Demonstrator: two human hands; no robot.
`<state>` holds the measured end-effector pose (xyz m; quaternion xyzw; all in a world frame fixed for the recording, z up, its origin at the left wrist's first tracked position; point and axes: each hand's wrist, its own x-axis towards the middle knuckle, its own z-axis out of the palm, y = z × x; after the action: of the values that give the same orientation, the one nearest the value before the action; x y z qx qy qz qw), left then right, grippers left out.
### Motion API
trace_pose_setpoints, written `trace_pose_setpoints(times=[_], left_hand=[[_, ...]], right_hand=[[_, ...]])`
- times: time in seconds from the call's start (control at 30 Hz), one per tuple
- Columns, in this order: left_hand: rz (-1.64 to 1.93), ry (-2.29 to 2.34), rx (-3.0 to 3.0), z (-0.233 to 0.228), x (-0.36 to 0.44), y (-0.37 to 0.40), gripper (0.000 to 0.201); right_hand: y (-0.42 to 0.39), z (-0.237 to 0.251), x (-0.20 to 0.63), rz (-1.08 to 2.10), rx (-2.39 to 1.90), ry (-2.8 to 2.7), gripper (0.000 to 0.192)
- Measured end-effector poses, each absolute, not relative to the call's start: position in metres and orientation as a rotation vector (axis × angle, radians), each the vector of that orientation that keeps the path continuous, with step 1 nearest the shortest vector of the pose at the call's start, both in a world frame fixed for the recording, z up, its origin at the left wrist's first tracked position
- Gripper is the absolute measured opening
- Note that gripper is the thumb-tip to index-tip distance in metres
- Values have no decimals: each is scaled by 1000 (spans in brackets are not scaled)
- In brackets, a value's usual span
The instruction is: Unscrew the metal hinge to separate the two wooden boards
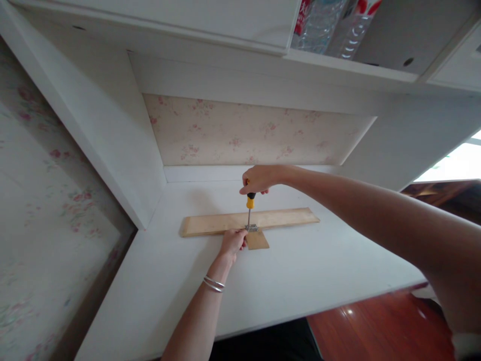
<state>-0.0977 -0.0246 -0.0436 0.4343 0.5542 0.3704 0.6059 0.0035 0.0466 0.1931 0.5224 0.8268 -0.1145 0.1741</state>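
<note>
A yellow and black screwdriver (250, 202) stands nearly upright in my right hand (260, 179), whose fingers are wrapped round the handle. Its shaft reaches down to a small metal hinge (253, 228). The hinge lies where a long, pale wooden board (210, 224) meets a short wooden piece (258, 240) on its near side. My left hand (233, 241) is closed at the left edge of the short piece, with fingertips beside the hinge and the screwdriver's tip. Any screw under the tip is too small to make out.
The boards lie on a white desktop (308, 265). A white side panel (101, 110) rises on the left, and a cabinet shelf (349, 65) with plastic bottles (323, 25) overhangs the back. Reddish flooring (376, 326) shows beyond the front edge.
</note>
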Motion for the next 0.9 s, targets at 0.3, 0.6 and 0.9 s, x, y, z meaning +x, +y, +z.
trace_pose_setpoints(times=[0.3, 0.6, 0.9], left_hand=[[851, 1283, 989, -43, -98, -24, 18], [848, 1269, 999, -46, -98, -24, 21], [854, 1270, 1028, -50, -99, -22, 18]], right_hand=[[52, 196, -7, -282, 1489, 2283, 41], [58, 195, -10, -331, 1513, 2216, 45], [55, 202, -10, -623, 1559, 2163, 42]])
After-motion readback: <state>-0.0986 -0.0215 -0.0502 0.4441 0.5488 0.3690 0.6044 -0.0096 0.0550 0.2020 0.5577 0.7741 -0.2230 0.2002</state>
